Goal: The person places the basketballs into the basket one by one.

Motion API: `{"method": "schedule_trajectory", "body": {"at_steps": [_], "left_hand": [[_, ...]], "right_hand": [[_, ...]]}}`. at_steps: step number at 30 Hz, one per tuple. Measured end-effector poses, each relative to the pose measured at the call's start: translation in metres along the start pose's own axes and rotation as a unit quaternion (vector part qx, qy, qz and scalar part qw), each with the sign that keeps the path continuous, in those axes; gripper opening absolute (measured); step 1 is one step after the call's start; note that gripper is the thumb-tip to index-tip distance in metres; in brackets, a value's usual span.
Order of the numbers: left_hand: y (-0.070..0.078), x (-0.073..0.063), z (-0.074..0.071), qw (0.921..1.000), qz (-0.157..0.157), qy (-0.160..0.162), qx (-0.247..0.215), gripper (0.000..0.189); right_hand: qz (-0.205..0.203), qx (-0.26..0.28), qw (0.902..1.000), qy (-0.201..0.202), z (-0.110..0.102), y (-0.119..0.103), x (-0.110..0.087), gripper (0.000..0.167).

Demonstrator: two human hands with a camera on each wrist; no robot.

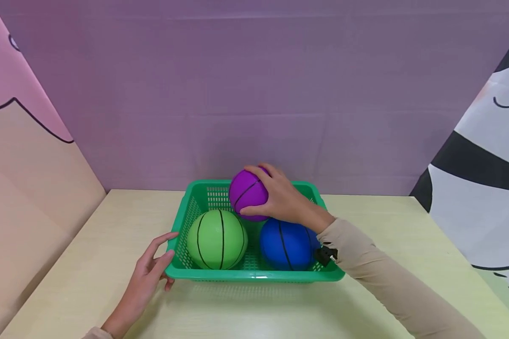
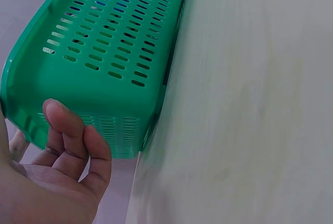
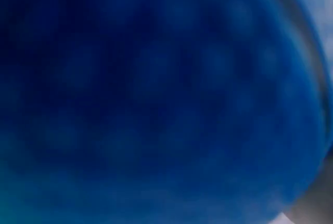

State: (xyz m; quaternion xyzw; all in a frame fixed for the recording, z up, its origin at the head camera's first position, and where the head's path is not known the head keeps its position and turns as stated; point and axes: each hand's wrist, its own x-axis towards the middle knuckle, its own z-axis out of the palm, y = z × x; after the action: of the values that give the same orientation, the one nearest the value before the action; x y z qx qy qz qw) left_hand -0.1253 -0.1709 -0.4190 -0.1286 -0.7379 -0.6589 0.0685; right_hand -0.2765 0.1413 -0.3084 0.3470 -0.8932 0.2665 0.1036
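Observation:
In the head view a green plastic basket (image 1: 254, 274) with slotted walls stands on the table. Inside it a light green toy basketball (image 1: 217, 240) sits at the front left and a blue one (image 1: 287, 245) at the front right. My right hand (image 1: 282, 195) grips a purple toy basketball (image 1: 248, 193) from its right side, at the back middle of the basket. With fingers at the rim, my left hand (image 1: 146, 268) holds the basket's left side; some of its fingers curl below the rim in the left wrist view. Blurred blue ball surface (image 3: 156, 89) fills the right wrist view.
The pale wooden table (image 1: 110, 226) extends around the basket. Behind it hangs a purple backdrop (image 1: 254, 94). Printed cartoon panels stand on the left (image 1: 25, 188) and right (image 1: 483, 188). A small black device (image 1: 325, 255) sits at my right wrist, against the blue ball.

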Motion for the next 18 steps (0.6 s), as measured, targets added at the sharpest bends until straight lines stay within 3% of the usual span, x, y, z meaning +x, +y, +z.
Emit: {"method": "schedule_trajectory", "body": {"at_steps": [7,13,18], "left_hand": [[-0.002,0.002,0.002,1.0000,-0.005,-0.004,0.007,0.041],[0.000,0.004,0.005,1.0000,-0.006,-0.003,0.005,0.041],[0.001,0.005,0.006,0.9999,-0.013,0.006,0.004,0.041]], "right_hand": [[0.026,-0.006,0.9992,-0.031,0.004,-0.001,0.001,0.098],[0.031,0.034,0.9987,-0.023,0.002,0.005,-0.006,0.102],[0.018,0.023,0.9994,-0.018,0.001,0.009,-0.015,0.108]]}}
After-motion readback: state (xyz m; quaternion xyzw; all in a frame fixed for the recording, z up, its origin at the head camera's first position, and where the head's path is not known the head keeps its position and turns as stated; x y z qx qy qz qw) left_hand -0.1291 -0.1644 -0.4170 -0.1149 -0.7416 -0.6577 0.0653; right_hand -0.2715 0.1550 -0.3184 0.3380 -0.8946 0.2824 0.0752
